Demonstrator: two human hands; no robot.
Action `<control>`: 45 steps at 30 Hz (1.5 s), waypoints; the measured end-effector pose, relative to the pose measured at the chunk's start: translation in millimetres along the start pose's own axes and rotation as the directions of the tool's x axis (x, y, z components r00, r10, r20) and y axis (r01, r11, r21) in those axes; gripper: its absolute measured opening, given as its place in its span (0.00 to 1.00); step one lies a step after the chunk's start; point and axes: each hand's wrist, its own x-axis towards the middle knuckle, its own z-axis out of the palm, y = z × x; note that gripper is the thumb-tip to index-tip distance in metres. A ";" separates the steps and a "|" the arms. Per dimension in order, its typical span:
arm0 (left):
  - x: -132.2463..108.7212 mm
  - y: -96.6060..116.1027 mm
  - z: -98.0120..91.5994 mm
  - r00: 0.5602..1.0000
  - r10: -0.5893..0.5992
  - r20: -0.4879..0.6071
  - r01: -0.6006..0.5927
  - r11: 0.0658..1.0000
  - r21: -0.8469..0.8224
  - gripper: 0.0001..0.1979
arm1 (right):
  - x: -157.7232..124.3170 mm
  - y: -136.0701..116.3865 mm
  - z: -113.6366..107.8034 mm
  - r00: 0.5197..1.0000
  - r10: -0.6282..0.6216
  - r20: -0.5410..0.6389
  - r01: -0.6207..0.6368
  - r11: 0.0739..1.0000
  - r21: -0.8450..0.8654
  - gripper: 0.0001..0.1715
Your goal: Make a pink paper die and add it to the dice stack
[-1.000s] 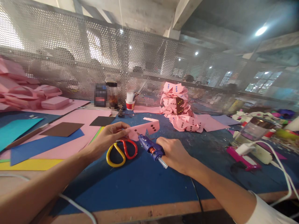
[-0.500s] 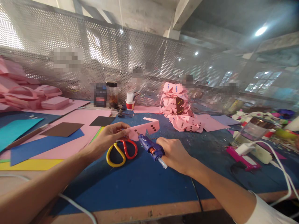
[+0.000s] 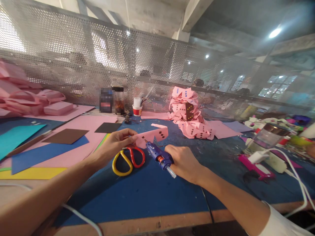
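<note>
Between the fingers of my left hand [image 3: 123,139] is the left end of a folded pink paper strip [image 3: 157,133] with dark diamond-shaped spots. My right hand [image 3: 183,160] is wrapped round the handle of a blue glue gun [image 3: 157,154], a clear glue stick jutting from its back. The gun's nozzle points up and left and meets the strip near its lower left part; whether glue is coming out is too small to see. Below my left hand, scissors [image 3: 122,165] with one yellow and one red handle lie on the blue tabletop, their blades hidden.
Spotted pink paper pieces [image 3: 189,113] are piled at the back. Coloured sheets [image 3: 66,136] lie left, beside a heap of pink paper shapes [image 3: 24,95]. A lidded jar [image 3: 119,101] and red cup [image 3: 137,109] stand behind. A pink power strip [image 3: 257,167] with white cables sits right.
</note>
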 end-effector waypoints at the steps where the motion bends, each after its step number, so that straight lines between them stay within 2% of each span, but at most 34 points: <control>1: 0.2 -0.2 -0.1 1.000 0.001 0.001 -0.001 1.000 -0.001 0.16 | -0.1 -0.3 -0.2 1.000 0.001 0.003 -0.001 1.000 -0.001 0.08; 14: 1.4 -3.0 -1.3 1.000 -0.003 0.002 0.003 1.000 -0.021 0.14 | 0.5 0.5 0.5 1.000 0.001 -0.006 -0.001 1.000 0.012 0.07; 19: 1.4 -1.9 -1.2 1.000 -0.007 -0.005 0.007 1.000 -0.023 0.15 | 1.1 -0.9 -2.4 1.000 0.029 0.004 -0.029 0.997 0.068 0.08; 25: 1.1 -1.7 -2.2 0.999 -0.034 -0.014 0.033 0.998 -0.049 0.16 | 2.0 1.7 -1.2 0.990 0.081 -0.119 -0.053 0.974 0.221 0.10; 30: 0.6 -1.7 -2.6 0.999 -0.039 -0.012 0.038 0.998 -0.049 0.15 | 4.2 -1.8 -6.4 0.977 0.168 -0.129 -0.103 0.910 0.401 0.19; 35: 1.8 -1.6 -2.3 0.999 -0.033 -0.018 0.032 0.998 -0.055 0.15 | 5.0 -6.6 -11.7 0.961 0.272 -0.044 -0.202 0.805 0.558 0.18; 39: 2.6 -2.7 -2.1 0.999 -0.028 -0.025 0.026 0.999 -0.045 0.15 | 3.6 -7.0 -11.9 0.949 0.315 -0.010 -0.243 0.751 0.614 0.19; 45: 4.0 -5.0 -3.3 0.999 0.000 -0.042 -0.002 0.999 -0.049 0.15 | 2.9 -3.8 -9.0 0.925 0.380 -0.021 -0.271 0.697 0.664 0.21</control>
